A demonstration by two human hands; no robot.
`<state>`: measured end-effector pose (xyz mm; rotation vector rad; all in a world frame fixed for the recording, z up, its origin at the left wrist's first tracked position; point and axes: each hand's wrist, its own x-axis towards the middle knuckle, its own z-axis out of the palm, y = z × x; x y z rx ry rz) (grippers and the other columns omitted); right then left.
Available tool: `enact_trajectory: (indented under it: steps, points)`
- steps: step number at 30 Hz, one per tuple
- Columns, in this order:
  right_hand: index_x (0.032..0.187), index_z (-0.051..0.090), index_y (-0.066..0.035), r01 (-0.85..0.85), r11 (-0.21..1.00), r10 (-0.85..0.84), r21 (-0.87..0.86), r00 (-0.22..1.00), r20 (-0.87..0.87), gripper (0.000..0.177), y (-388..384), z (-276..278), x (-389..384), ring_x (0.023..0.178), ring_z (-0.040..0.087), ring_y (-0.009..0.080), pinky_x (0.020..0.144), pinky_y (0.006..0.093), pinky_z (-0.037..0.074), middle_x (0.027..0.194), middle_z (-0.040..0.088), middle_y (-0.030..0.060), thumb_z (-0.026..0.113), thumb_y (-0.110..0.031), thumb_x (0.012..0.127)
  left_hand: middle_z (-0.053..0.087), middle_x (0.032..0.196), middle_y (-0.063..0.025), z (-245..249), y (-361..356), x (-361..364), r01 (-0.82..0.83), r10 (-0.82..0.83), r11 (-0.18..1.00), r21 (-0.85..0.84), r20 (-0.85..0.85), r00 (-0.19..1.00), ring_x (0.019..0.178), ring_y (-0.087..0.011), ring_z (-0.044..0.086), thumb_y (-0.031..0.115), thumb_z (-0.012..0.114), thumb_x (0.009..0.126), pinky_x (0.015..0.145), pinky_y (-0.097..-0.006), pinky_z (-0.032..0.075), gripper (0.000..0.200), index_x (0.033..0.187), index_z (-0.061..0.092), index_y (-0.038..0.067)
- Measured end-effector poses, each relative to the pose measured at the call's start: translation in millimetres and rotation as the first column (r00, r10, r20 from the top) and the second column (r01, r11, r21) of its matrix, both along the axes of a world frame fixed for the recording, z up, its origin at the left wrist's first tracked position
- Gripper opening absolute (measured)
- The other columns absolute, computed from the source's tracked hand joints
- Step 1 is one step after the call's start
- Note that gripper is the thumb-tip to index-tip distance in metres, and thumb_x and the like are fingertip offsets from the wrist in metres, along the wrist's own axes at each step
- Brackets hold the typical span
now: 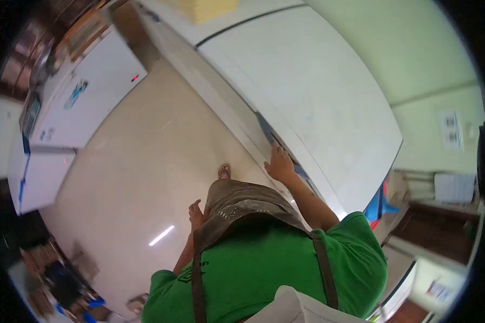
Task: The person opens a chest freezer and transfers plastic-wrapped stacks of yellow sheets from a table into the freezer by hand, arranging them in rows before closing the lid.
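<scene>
Container one: a large white chest freezer (318, 97) stands at the person's right. Its lid appears down; contents cannot be seen. A yellow item (207, 8) sits on top, toward the far end.

Container two: a second white chest (94, 89), bearing stickers, stands across the tiled floor (140, 145) at the person's left. Its contents are likewise hidden.

Right hand (279, 163): fingers bent at the dark grey strip (266, 129) along the freezer's front edge, touching it; whether the grip is clenched there cannot be told.

Left hand (196, 215): grip released, fingers loosely curled, holding nothing, beside the brown apron (248, 202).
</scene>
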<state>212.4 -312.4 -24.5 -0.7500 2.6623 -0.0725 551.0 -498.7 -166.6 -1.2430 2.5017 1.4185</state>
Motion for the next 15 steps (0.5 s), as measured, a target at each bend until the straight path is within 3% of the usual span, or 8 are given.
enact_trajectory:
  steps: [1, 2, 4, 6, 9, 11, 13, 15]
  points:
    - [0.141, 0.026, 0.012, -0.050, 0.999, 0.050, 0.016, 0.999, -0.009, 0.081, -7, -15, -8, 0.119, 0.050, 0.0412, 0.104, 0.0441, 0.039, 0.126, 0.050, 0.0328, 0.060, -0.037, 0.087, 0.047, 0.127, -0.0212, 11, -4, -2, -0.022, 0.024, 1.000, -0.019, 0.092, 0.996, 0.121, -0.0400, 0.044, 0.042, 0.063, 0.088, 0.097, -0.0534, 0.039, 0.058, 0.130, 0.048, 0.005]
    - [0.137, 0.032, 0.011, 0.034, 0.997, -0.039, -0.071, 0.997, -0.069, 0.076, -9, -42, -19, 0.116, 0.054, 0.0396, 0.101, 0.0441, 0.042, 0.122, 0.053, 0.0321, 0.061, -0.037, 0.086, 0.048, 0.127, -0.0213, 14, -9, 2, -0.033, 0.040, 0.999, -0.039, 0.187, 0.982, 0.120, -0.0403, 0.045, 0.043, 0.063, 0.088, 0.097, -0.0544, 0.039, 0.059, 0.130, 0.048, 0.004]
    - [0.134, 0.037, 0.010, 0.098, 0.981, -0.120, -0.168, 0.985, -0.126, 0.072, -11, -63, -42, 0.112, 0.057, 0.0380, 0.097, 0.0440, 0.044, 0.118, 0.056, 0.0314, 0.062, -0.038, 0.085, 0.047, 0.127, -0.0213, -9, -15, 12, -0.079, 0.083, 0.997, -0.026, 0.190, 0.978, 0.119, -0.0402, 0.045, 0.044, 0.062, 0.089, 0.096, -0.0546, 0.039, 0.059, 0.130, 0.048, 0.004]
    - [0.123, 0.048, 0.008, 0.294, 0.955, -0.280, -0.048, 0.942, 0.187, 0.063, -15, -58, -65, 0.109, 0.059, 0.0418, 0.093, 0.0493, 0.046, 0.117, 0.057, 0.0319, 0.062, -0.039, 0.083, 0.047, 0.128, -0.0213, -20, -31, 11, -0.108, 0.109, 0.994, -0.013, 0.168, 0.980, 0.119, -0.0401, 0.046, 0.045, 0.061, 0.089, 0.096, -0.0548, 0.039, 0.059, 0.130, 0.048, 0.004]
    - [0.119, 0.053, 0.006, 0.363, 0.932, -0.353, 0.016, 0.893, 0.280, 0.059, -17, -63, -72, 0.108, 0.060, 0.0408, 0.091, 0.0492, 0.048, 0.113, 0.061, 0.0299, 0.062, -0.038, 0.081, 0.048, 0.126, -0.0220, -20, -58, 20, -0.121, 0.122, 0.992, -0.016, 0.231, 0.965, 0.118, -0.0398, 0.046, 0.045, 0.060, 0.089, 0.095, -0.0545, 0.040, 0.058, 0.129, 0.050, 0.004]
    - [0.121, 0.052, 0.006, 0.447, 0.894, -0.421, 0.007, 0.838, 0.348, 0.060, -44, 0, -46, 0.114, 0.057, 0.0407, 0.096, 0.0478, 0.046, 0.120, 0.057, 0.0322, 0.062, -0.036, 0.079, 0.048, 0.126, -0.0222, -31, -72, 16, 0.105, -0.096, 0.992, -0.075, 0.111, 0.989, 0.118, -0.0397, 0.046, 0.044, 0.059, 0.090, 0.095, -0.0550, 0.039, 0.054, 0.127, 0.051, 0.004]
    - [0.122, 0.052, 0.007, 0.262, 0.950, -0.258, -0.169, 0.965, 0.041, 0.062, -24, -22, -58, 0.116, 0.055, 0.0429, 0.100, 0.0478, 0.042, 0.122, 0.055, 0.0335, 0.063, -0.037, 0.079, 0.050, 0.124, -0.0224, -33, -86, -8, 0.166, -0.164, 0.985, -0.057, 0.032, 0.986, 0.117, -0.0398, 0.047, 0.041, 0.059, 0.091, 0.095, -0.0539, 0.040, 0.050, 0.125, 0.053, 0.004]
    - [0.130, 0.047, 0.007, 0.290, 0.957, -0.290, -0.008, 0.956, -0.044, 0.066, -3, 14, -76, 0.119, 0.051, 0.0435, 0.102, 0.0462, 0.041, 0.124, 0.054, 0.0343, 0.065, -0.036, 0.082, 0.053, 0.119, -0.0229, -32, -99, -7, 0.417, -0.417, 0.908, 0.026, -0.012, 0.909, 0.114, -0.0400, 0.048, 0.036, 0.059, 0.092, 0.094, -0.0518, 0.041, 0.043, 0.121, 0.055, 0.005]
